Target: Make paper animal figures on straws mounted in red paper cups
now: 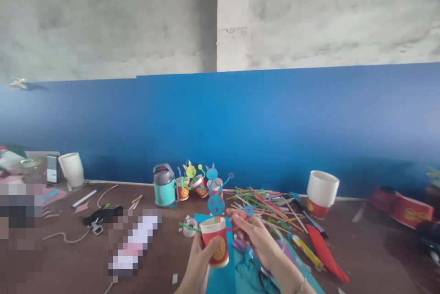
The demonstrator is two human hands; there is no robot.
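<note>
In the head view my left hand (203,253) is wrapped round a red and white paper cup (219,253) and holds it upright above the table. A blue paper animal head (216,204) with ears and a drawn face stands over the cup's rim on straws. From the cup's left side sticks out a green straw (189,227). My right hand (256,235) is closed in a pinch at a red straw (233,228) on the cup's right side. A small blue paper disc (249,210) with a heart-like mark shows at those fingers; exactly where they grip is hidden.
Behind the cup stand similar cup figures (183,189) and a turquoise flask (164,188). Loose straws (271,202) lie to the right, near stacked cups (321,188), a glue tube (307,251) and a red pointed item (326,253). A tape roll (190,227) lies left of the cup.
</note>
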